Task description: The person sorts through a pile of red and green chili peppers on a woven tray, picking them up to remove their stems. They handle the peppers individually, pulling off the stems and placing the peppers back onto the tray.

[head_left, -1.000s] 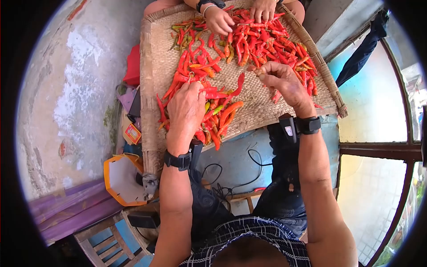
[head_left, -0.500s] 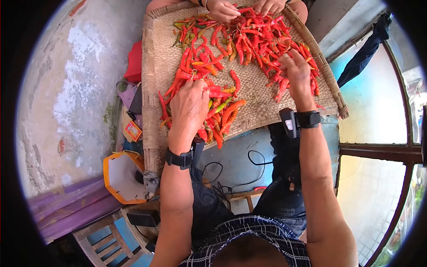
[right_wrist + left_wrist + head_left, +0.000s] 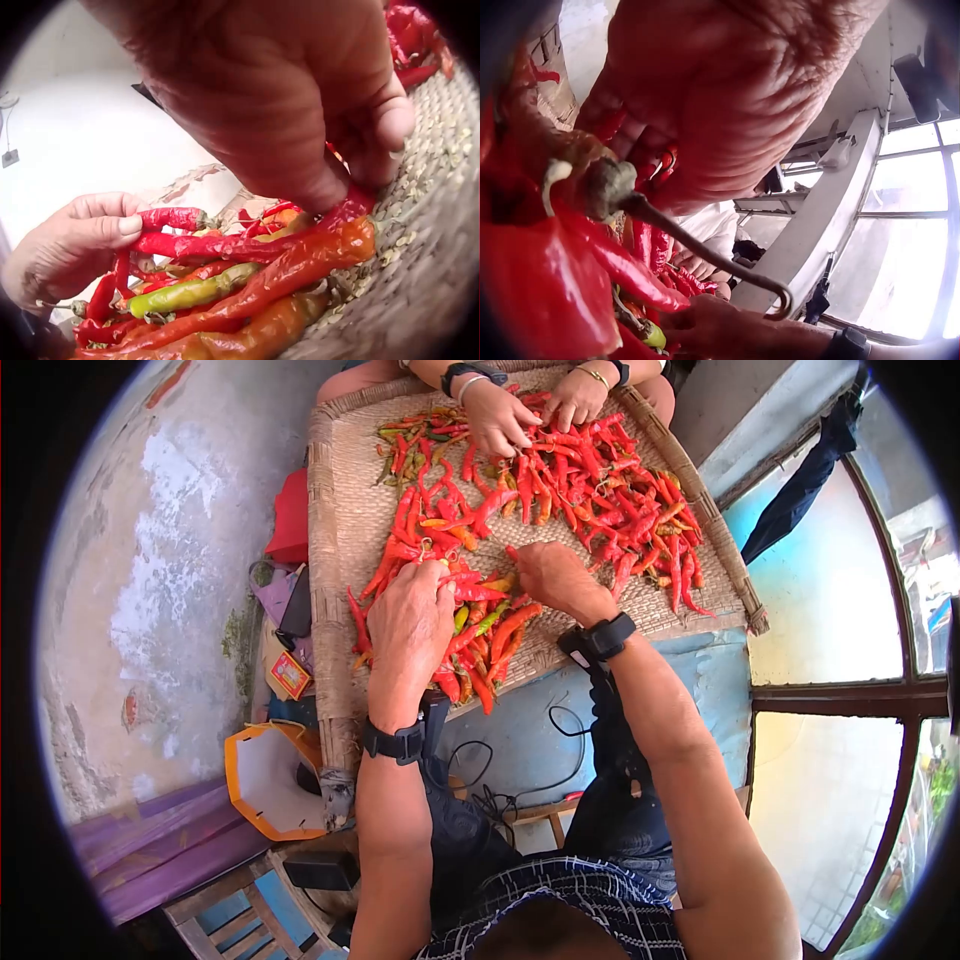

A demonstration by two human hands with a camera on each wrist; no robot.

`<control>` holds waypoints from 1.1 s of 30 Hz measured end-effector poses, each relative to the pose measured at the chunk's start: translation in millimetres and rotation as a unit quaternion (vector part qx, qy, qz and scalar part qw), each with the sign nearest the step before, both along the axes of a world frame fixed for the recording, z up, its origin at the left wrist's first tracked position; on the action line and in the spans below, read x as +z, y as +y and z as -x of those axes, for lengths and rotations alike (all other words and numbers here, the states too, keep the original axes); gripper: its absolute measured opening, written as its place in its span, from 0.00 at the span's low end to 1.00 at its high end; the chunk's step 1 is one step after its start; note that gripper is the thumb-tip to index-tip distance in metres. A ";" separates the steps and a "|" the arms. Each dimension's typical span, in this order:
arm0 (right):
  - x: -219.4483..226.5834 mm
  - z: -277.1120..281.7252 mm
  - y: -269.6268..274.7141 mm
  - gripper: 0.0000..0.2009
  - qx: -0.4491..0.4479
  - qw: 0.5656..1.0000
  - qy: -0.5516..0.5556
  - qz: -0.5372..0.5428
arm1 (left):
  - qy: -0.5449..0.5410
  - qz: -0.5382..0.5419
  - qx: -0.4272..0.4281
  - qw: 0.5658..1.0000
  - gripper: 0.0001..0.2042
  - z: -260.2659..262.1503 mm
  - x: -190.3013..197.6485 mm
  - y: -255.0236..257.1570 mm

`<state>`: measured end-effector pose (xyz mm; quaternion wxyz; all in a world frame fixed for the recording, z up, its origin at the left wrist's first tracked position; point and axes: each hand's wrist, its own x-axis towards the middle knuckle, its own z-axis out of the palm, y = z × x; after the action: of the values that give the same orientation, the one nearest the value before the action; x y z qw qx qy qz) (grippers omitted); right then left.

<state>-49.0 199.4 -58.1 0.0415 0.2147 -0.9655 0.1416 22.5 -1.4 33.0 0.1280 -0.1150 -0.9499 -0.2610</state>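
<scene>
My left hand (image 3: 410, 620) pinches a red chili pepper (image 3: 172, 218) between thumb and fingers, over the near-left heap. In the right wrist view, my right hand (image 3: 300, 112) curls downward with thumb and fingers round the end of another wrinkled red chili (image 3: 352, 206). Under it lie an orange-red chili (image 3: 300, 270) and a green-yellow one (image 3: 195, 292). A dried stem (image 3: 705, 259) crosses close in front of the left wrist camera. All these peppers lie on a woven tray (image 3: 350, 490) with a raised rim.
A larger heap of red chilies (image 3: 610, 490) covers the tray's far right. Across the tray, another person's hands (image 3: 497, 420) reach into it. An orange-edged container (image 3: 275, 780) stands left of the tray, near the wall. Window panes (image 3: 830, 790) are on the right; black cables (image 3: 565, 745) hang below.
My right hand held something small above the tray's middle, then spread over the right heap. Now it has come left to grip a chili beside my left hand, which stays at its heap.
</scene>
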 end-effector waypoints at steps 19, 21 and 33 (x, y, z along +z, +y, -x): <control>40.9 -39.7 31.4 0.12 0.132 0.968 -0.122 0.174 | 0.084 -0.048 0.029 0.995 0.05 7.0 -0.2 3.0; 36.8 -45.9 19.8 0.12 0.155 0.975 -0.111 0.116 | 0.075 -0.052 0.034 0.995 0.05 6.8 0.3 3.3; 55.5 -17.9 72.3 0.09 -0.043 0.969 -0.064 0.233 | 0.087 -0.069 0.049 0.993 0.05 6.9 1.1 -1.3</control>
<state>-31.1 271.7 -2.6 0.0347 0.1478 -0.9147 0.3744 15.5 -2.7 34.0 0.2302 -0.0810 -0.9194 -0.3084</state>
